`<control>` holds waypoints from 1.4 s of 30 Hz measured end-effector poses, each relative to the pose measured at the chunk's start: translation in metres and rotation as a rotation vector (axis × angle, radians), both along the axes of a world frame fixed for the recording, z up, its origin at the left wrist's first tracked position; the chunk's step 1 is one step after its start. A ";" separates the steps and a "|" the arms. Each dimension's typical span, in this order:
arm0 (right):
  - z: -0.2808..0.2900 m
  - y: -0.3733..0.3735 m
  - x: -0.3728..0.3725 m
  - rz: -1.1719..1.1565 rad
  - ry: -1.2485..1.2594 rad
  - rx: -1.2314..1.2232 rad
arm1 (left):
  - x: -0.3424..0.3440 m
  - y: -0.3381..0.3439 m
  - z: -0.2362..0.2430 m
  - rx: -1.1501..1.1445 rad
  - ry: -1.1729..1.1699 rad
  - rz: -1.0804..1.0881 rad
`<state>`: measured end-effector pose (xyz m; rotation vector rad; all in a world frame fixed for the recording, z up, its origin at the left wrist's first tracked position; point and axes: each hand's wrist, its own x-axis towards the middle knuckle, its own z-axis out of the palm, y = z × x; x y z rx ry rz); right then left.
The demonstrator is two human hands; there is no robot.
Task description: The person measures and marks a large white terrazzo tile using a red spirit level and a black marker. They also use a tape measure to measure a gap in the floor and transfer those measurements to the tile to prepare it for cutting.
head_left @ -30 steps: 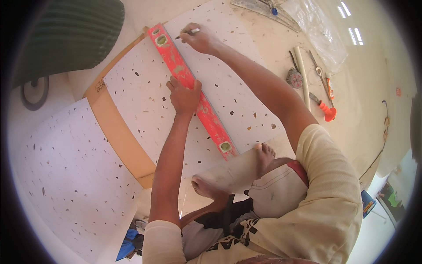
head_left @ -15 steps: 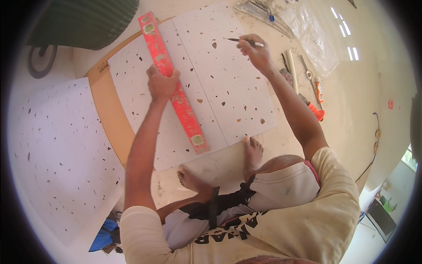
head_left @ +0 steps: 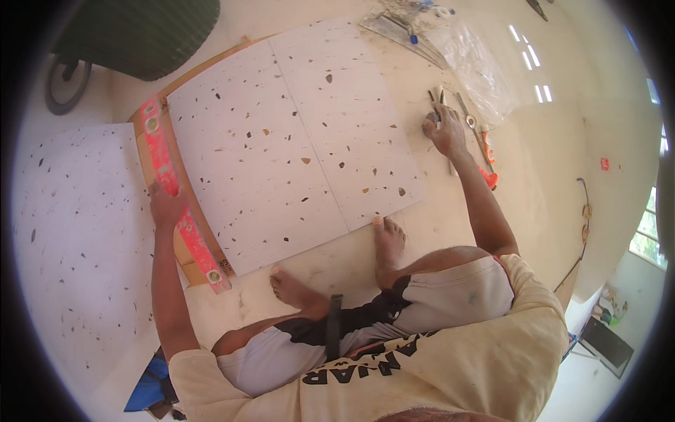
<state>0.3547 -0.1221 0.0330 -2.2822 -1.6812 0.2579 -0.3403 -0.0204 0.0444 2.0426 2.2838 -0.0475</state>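
Note:
My left hand (head_left: pixel 167 205) is wrapped round a red spirit level (head_left: pixel 160 151) smeared with pale dirt. The level lies along the left edge of a white speckled tile (head_left: pixel 281 155), over the brown cardboard (head_left: pixel 184 254). A thin dark line runs down that tile from its far edge to its near edge. My right hand (head_left: pixel 448 133) is off the tile on the right, fingers curled down among the tools. By its fingertips are a small dark grey object (head_left: pixel 430 121) and a thin dark-and-white item; what it grips cannot be made out.
Another speckled slab (head_left: pixel 84 232) lies at the left. Beyond stands a dark green ribbed tub (head_left: pixel 140 35) with a wheel (head_left: pixel 68 84). Right of my hand lie orange-handled tools (head_left: pixel 489 176); clear plastic sheeting (head_left: pixel 474 70) and a grey metal tool (head_left: pixel 401 35) are farther back.
My left hand has shifted the spirit level leftward from across the tile to its left edge. My right hand, earlier holding a marker over the tile, has moved right and down to the tools.

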 end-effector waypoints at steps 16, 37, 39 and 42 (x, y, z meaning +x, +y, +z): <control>-0.025 -0.016 0.002 -0.063 -0.051 -0.126 | -0.071 -0.006 -0.044 -0.189 -0.057 0.185; 0.159 -0.015 -0.097 -0.426 0.716 0.040 | -0.007 -0.142 0.059 -0.173 -0.425 0.247; 0.229 -0.021 -0.096 -0.409 0.649 0.026 | 0.021 -0.202 0.117 -0.405 -0.661 0.471; 0.308 -0.033 -0.085 -0.320 0.601 -0.023 | 0.038 -0.327 0.197 -0.538 -0.635 0.527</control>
